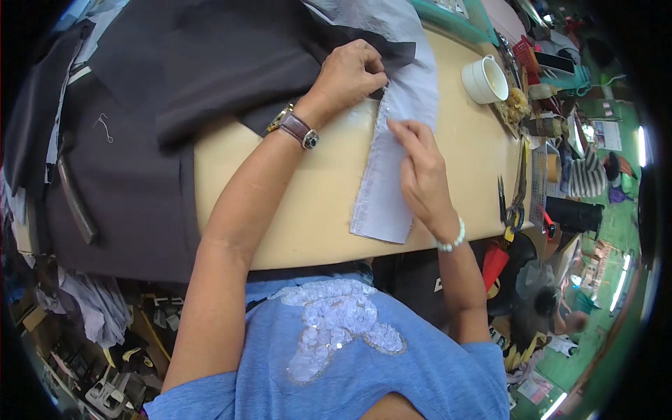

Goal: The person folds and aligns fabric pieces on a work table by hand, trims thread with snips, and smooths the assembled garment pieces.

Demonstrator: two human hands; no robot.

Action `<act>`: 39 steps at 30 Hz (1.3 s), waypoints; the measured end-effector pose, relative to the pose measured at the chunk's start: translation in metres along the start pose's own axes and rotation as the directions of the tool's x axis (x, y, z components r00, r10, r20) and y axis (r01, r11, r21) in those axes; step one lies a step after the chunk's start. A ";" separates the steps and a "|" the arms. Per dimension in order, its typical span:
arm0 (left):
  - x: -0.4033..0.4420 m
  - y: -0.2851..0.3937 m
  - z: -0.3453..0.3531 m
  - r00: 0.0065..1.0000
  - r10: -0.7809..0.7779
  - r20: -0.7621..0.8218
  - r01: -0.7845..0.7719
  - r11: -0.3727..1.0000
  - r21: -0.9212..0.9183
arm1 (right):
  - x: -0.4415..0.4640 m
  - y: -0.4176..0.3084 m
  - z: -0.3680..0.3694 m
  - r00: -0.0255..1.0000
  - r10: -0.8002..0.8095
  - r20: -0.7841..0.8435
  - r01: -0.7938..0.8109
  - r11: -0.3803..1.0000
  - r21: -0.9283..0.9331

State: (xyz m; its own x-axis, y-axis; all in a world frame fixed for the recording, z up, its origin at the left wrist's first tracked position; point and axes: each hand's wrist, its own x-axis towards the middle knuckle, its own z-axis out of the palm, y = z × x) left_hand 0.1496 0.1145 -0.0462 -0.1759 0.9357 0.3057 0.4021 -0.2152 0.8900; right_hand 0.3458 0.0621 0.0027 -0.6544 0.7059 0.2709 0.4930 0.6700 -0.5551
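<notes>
My left hand (pixel 352 73), with a watch on its wrist, pinches the dark fabric (pixel 231 63) where it meets a pale grey lining strip (pixel 385 182). The strip runs down the table with a frayed, stitched edge on its left side. To the right of that edge, my right hand (pixel 422 164) has its thumb and fingertips pressed together over the strip. Anything between those fingertips is too small to make out. More dark cloth spreads across the left of the table and folds over itself under my left forearm.
A white cup (pixel 484 80) stands on the cream table (pixel 301 224) at the right. Scissors (pixel 516 210) lie at the right edge, above a red pointed object (pixel 495 266). A dark curved tool (pixel 75 199) and a loose thread (pixel 105 129) rest on the dark cloth. A teal tray (pixel 455 21) sits at the back.
</notes>
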 end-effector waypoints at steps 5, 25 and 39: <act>0.001 -0.004 0.001 1.000 0.000 -0.002 0.000 1.000 -0.006 | 0.022 0.012 0.018 0.999 -0.017 0.036 0.029 0.939 -0.344; 0.001 -0.003 0.001 0.999 0.034 -0.006 -0.033 0.998 0.062 | -0.098 -0.061 0.023 0.936 -0.234 0.261 0.327 0.852 -0.410; 0.008 0.049 -0.013 0.933 0.145 -0.330 -0.208 0.964 -0.164 | -0.020 0.007 0.001 0.877 0.408 -0.253 -0.395 0.913 0.104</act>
State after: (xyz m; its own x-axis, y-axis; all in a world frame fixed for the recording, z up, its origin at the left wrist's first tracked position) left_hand 0.1562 0.1080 0.0047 -0.4024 0.7495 0.5256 0.2767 -0.4476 0.8503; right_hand 0.3623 0.0522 -0.0071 -0.2282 0.9507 0.2099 0.6489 0.3092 -0.6952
